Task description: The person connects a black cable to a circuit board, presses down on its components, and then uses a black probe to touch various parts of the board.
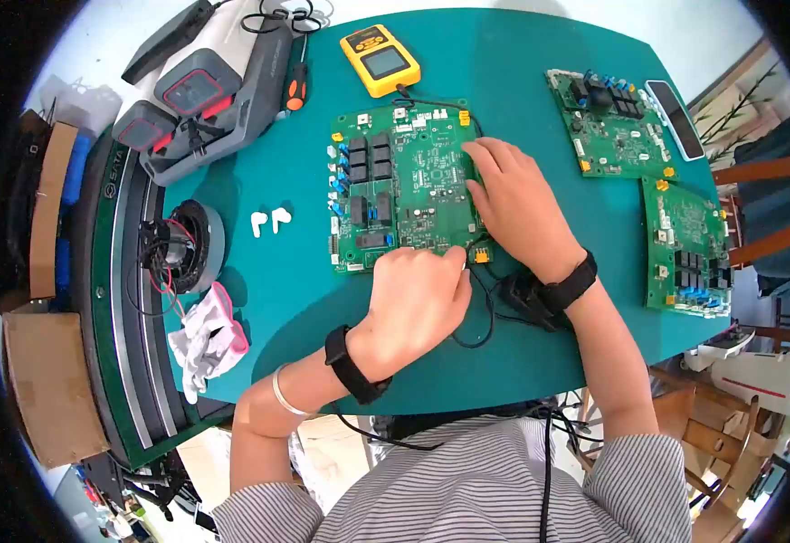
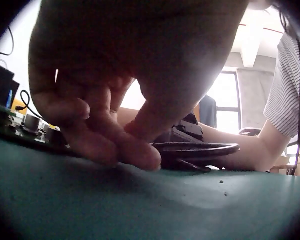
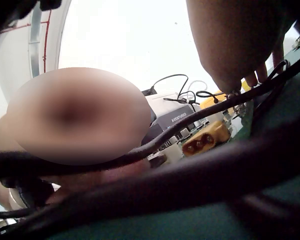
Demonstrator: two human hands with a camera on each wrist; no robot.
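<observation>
A large green circuit board point(image 1: 427, 185) lies on the green table, with black relays and blue parts on its left half. At the front edge, my left hand point(image 1: 418, 303) grips the board with curled fingers, beside a yellow connector point(image 1: 481, 256). The left wrist view shows its fingertips point(image 2: 140, 156) low at the board's edge, their contact partly hidden. My right hand point(image 1: 526, 204) rests along the right edge, fingers fairly straight and thumb apart. In the right wrist view, the yellow connector point(image 3: 202, 145) shows open sockets, with black cable point(image 3: 190, 122) passing in front.
A yellow handheld meter point(image 1: 381, 61) lies behind the board. Two more circuit boards point(image 1: 617, 136) and a phone point(image 1: 675, 119) are at right. At left are white earbuds point(image 1: 271, 221), a glove point(image 1: 207, 339), a tape roll point(image 1: 203, 244), a screwdriver point(image 1: 297, 86) and a grey case point(image 1: 218, 86).
</observation>
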